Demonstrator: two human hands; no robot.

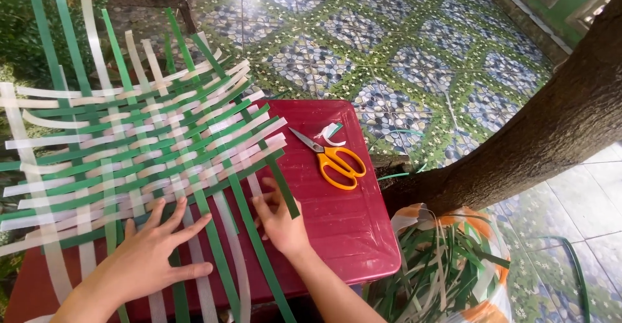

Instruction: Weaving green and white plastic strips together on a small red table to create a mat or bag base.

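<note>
- A person's left hand [152, 255] lies flat and open, fingers spread, on the near edge of a woven mat [136, 141] of green and pale translucent strips, pressing loose strip ends against a dark red plastic table [343, 226].
- Just to the right, the right hand [280, 219] is closed in a pinch on a dark green strip [283, 187] at the mat's near right corner; the strip runs up and to the left from the fingers into the weave.
- Loose green and pale strip ends hang over the near edge of the table, passing between and beneath the two hands.
- At near right, on the floor beside the table, an open bag [453, 271] with orange and white sides holds a loose bundle of spare green and pale strips.
- The mat covers the left and middle of the table, its unwoven ends fanning out past the far and left edges.
- On the bare right part of the table, apart from the mat, lie orange-handled scissors [334, 161], blades closed and pointing far left, with a small curled white offcut [329, 134] just beyond them.
- A thick brown tree trunk [551, 128] rises at an angle on the right, close to the table's right edge.
- Beyond, a tiled floor [389, 44] patterned in green, blue and white stretches into the distance.
</note>
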